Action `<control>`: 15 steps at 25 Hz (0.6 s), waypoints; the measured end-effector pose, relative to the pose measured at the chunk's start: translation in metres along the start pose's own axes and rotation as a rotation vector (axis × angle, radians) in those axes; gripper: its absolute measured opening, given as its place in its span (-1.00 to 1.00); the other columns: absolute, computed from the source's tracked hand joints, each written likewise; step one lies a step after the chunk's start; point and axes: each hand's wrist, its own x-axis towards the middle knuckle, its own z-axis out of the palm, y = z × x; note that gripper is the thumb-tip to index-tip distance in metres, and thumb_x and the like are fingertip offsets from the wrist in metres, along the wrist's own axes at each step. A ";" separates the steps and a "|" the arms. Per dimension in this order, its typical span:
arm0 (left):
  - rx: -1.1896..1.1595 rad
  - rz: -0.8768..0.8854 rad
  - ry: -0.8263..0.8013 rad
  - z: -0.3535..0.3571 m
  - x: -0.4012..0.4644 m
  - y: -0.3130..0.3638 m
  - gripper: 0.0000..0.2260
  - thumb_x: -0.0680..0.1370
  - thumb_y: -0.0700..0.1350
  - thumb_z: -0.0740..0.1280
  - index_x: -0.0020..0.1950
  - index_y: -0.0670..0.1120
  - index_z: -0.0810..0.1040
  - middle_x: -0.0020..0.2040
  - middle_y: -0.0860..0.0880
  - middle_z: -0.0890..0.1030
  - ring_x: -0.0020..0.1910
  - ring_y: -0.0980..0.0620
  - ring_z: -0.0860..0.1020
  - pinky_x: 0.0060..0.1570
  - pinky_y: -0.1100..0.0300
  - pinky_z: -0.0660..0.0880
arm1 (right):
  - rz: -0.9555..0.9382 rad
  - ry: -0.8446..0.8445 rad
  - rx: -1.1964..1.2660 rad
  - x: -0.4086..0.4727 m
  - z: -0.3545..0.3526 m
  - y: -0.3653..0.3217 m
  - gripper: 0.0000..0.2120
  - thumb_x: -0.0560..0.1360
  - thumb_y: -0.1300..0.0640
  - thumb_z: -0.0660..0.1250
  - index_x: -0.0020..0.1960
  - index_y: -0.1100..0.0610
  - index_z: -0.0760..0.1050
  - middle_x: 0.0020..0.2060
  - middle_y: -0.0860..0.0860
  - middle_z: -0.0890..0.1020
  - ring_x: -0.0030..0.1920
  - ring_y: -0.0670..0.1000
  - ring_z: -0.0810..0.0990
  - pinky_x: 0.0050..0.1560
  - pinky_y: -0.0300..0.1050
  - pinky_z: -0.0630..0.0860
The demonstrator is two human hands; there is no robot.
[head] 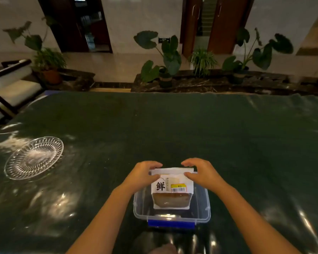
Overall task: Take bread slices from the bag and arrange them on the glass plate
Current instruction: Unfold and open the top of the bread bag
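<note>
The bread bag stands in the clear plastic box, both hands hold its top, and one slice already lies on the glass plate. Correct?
Not quite. In the head view the glass plate holds no slice. The rest is right: left hand and right hand hold the bread bag in the box.

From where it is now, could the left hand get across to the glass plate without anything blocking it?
Probably yes. The glass plate lies bare on the dark table, off to the left hand's own side, with nothing between them. But that hand is gripping the top of the bread bag.
</note>
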 end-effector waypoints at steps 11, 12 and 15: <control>-0.090 -0.145 0.096 0.012 0.011 -0.013 -0.87 0.46 -0.18 0.40 -0.06 0.03 0.64 -0.06 0.10 0.59 -0.07 0.17 0.54 -0.24 0.38 0.46 | 0.129 -0.025 0.070 0.018 0.006 0.023 -0.92 0.44 0.16 0.36 -0.08 0.06 0.61 -0.09 -0.03 0.61 -0.07 -0.12 0.56 -0.16 -0.32 0.48; -0.083 -0.139 0.094 0.011 0.011 -0.013 -0.88 0.46 -0.18 0.40 -0.08 0.03 0.64 -0.08 0.10 0.59 -0.09 0.19 0.55 -0.25 0.39 0.45 | 0.124 -0.039 0.077 0.019 0.005 0.025 -0.92 0.44 0.16 0.36 -0.10 0.06 0.61 -0.10 -0.05 0.60 -0.08 -0.12 0.56 -0.16 -0.33 0.48; -0.106 -0.131 0.077 0.006 0.012 -0.015 -0.87 0.46 -0.18 0.40 -0.15 0.07 0.62 -0.13 0.13 0.59 -0.12 0.20 0.56 -0.25 0.38 0.46 | 0.120 -0.070 0.090 0.022 0.003 0.029 -0.93 0.44 0.15 0.36 -0.11 0.05 0.61 -0.13 -0.06 0.61 -0.08 -0.12 0.57 -0.16 -0.31 0.48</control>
